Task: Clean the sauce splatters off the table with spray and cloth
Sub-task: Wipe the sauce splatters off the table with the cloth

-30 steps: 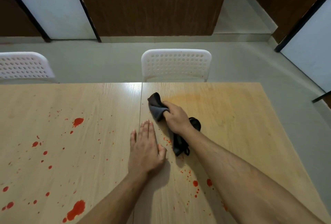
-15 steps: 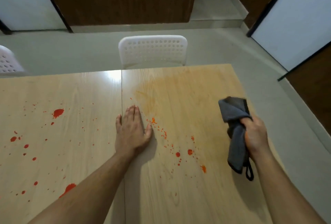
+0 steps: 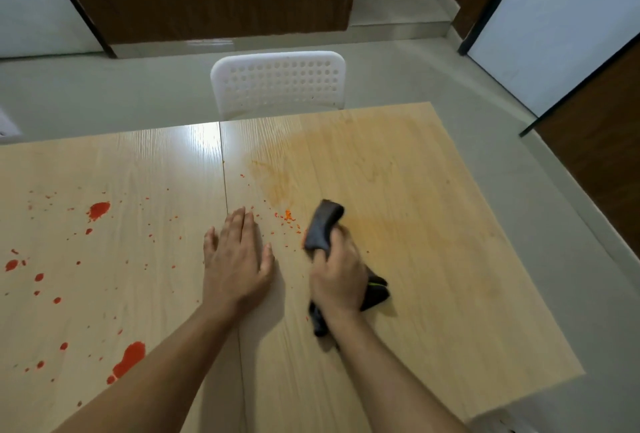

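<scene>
My right hand [image 3: 337, 276] grips a dark grey cloth [image 3: 322, 228] and presses it on the light wooden table [image 3: 450, 276], just right of a cluster of small orange-red sauce specks [image 3: 287, 218]. My left hand [image 3: 235, 259] lies flat on the table beside the seam, fingers spread, holding nothing. Larger red sauce splatters [image 3: 98, 209] cover the left table half, with a big blot [image 3: 130, 360] near the front. An orange smear [image 3: 277, 179] stains the wiped area. No spray bottle is in view.
A white perforated chair [image 3: 278, 81] stands at the table's far edge. The table's right edge [image 3: 512, 242] drops to grey floor. Brown wall panels and white doors lie beyond.
My right hand swept the cloth out to the right edge, then back left to the middle, wiping away the spots near the front. The left hand stayed flat. The view shifted.
</scene>
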